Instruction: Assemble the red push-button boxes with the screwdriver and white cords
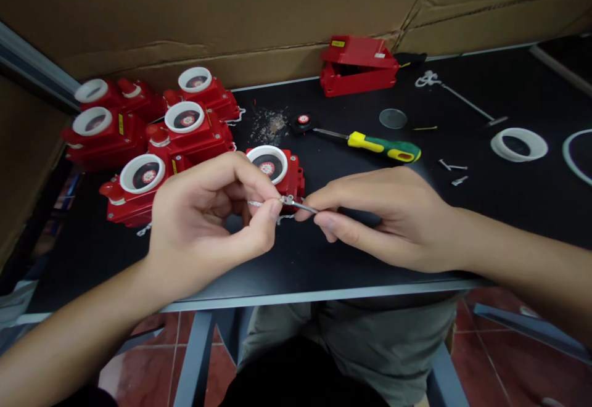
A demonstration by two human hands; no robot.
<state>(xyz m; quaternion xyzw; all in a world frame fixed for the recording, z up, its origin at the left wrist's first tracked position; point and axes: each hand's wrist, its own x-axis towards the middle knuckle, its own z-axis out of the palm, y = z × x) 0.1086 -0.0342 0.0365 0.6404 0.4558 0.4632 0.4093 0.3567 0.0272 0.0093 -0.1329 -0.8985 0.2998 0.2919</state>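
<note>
My left hand is closed in a pinch on a small metal part with a short chain, held just above the black table. My right hand pinches a thin metal rod whose tip meets that part. Both hands hover in front of a red box with a white ring and dark dial, which stands on the table right behind my fingers.
Several more red boxes with white rings crowd the left. A yellow-green screwdriver, an open red box, a clear disc, a white ring, loose screws and a long rod lie beyond. Cardboard backs the table.
</note>
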